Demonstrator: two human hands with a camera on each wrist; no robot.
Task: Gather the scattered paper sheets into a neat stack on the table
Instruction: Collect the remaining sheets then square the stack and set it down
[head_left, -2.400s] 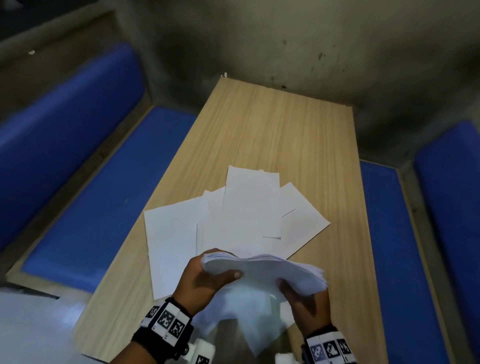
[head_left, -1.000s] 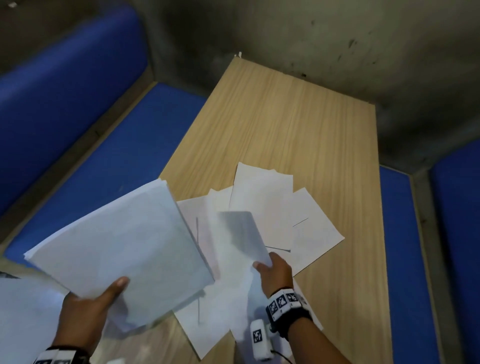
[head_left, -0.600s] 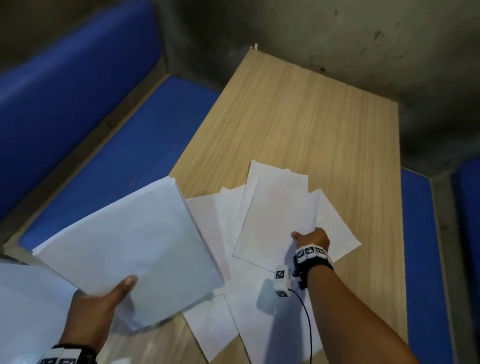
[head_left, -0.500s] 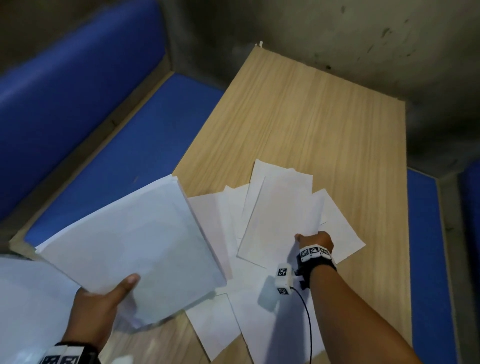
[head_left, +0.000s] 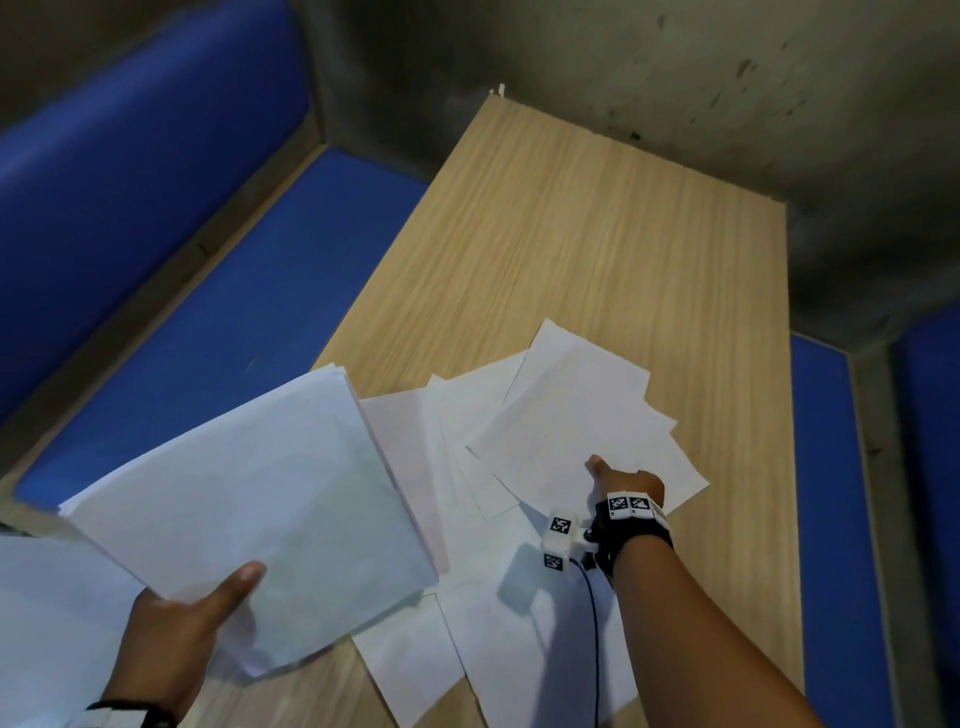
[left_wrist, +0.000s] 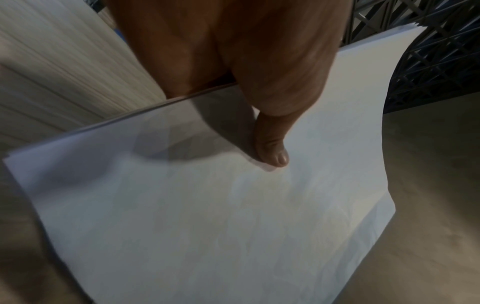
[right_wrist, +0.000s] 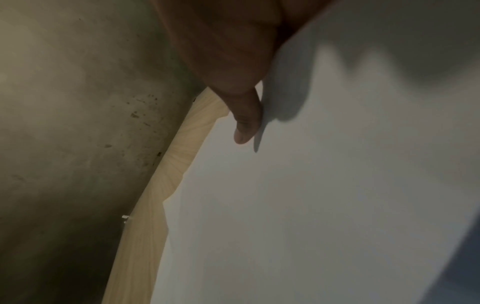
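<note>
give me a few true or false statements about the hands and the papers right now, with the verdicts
1. The left hand holds a stack of sheets with the thumb on top. True.
2. The right hand is lifted well clear of the loose sheets. False: it rests on them, on the table.
3. All the paper is already gathered in one stack. False: several sheets lie fanned out and overlapping on the table.
4. Blue benches flank the table. True.
</note>
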